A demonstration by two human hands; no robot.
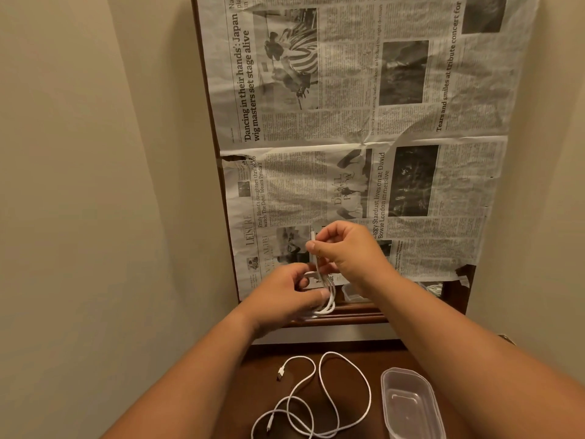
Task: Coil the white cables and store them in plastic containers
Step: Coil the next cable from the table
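A thin white cable (330, 297) is held in mid-air above the table, partly looped. The left hand (289, 296) curls round the loops and the right hand (346, 248) pinches its free end, plug pointing up. Below, a second white cable (319, 403) lies loosely tangled on the dark wooden table (380, 354), beside a clear plastic container (411, 403), open. Behind, newspaper (348, 122) covers a wood-framed panel. Its headlines read "LEISURE" and "Ziggy Stardust lives on at David Bowie London immersive".

One head-worn wide-angle camera looks forward and down, close over the table (345, 384).
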